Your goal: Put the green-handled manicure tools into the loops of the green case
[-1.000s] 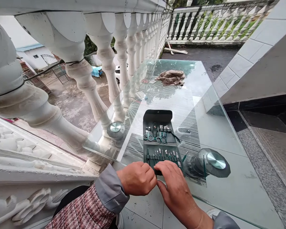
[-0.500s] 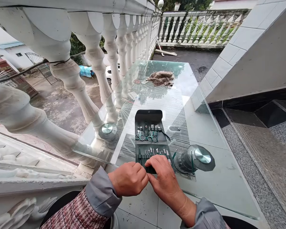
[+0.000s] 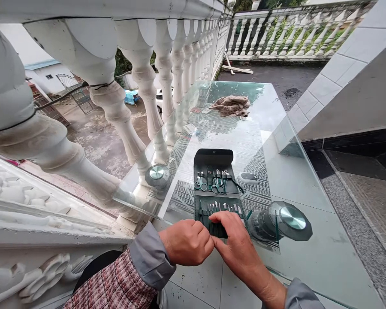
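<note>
My left hand (image 3: 189, 242) is closed in front of the manicure kit, knuckles up. Anything between its fingers is hidden. Beside it, my right hand (image 3: 238, 242) has its thumb stretched to the left fist, the thumb tip meeting it, while the index finger curves above with a gap between. No object shows in my right hand. Just beyond both hands lies the unfolded dark green manicure kit (image 3: 218, 196) on the glass table. Its upper part holds small scissors (image 3: 218, 183) and clippers; several slim metal tools stand in the lower part, partly covered by my right hand.
The glass table (image 3: 312, 253) has round metal-capped supports, one at right (image 3: 291, 219) and one at left (image 3: 157, 174). A thin green tool (image 3: 276, 226) shows near the right one. A brown cloth (image 3: 230, 106) lies at the far end. White balusters (image 3: 122, 116) run along the left.
The view has swung a little to the left, so everything sits further right in the picture. My hands keep nearly the same pose against each other.
</note>
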### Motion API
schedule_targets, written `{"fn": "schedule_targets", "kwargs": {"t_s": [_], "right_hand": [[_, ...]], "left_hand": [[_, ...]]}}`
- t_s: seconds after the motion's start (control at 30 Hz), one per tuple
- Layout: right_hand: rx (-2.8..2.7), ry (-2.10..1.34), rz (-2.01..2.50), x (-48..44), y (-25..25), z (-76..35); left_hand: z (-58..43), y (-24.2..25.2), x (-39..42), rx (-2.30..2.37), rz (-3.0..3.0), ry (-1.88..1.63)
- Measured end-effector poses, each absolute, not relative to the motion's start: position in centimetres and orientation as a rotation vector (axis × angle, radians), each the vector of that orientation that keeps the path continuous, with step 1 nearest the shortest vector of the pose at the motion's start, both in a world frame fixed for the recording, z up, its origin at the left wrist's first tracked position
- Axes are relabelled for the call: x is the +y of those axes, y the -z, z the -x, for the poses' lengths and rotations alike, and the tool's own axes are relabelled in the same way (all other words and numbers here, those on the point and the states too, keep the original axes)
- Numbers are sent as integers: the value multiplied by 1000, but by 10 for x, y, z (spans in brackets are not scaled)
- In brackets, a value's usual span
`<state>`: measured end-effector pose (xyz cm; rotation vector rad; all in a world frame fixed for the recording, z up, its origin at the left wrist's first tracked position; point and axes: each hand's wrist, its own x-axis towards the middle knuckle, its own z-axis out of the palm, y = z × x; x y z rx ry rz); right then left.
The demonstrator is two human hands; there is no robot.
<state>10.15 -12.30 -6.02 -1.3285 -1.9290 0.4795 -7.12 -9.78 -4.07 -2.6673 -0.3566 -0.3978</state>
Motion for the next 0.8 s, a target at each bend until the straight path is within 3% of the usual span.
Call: {"fn": "schedule_targets", "kwargs": {"t_s": [0.57, 0.8], "right_hand": [[-1794, -485, 1307, -120, 55, -113], [-1341, -309, 1691, -112, 41, -186]], "left_hand": [[73, 37, -97, -357, 2676, 444], [73, 41, -97, -315, 2645, 509]]}}
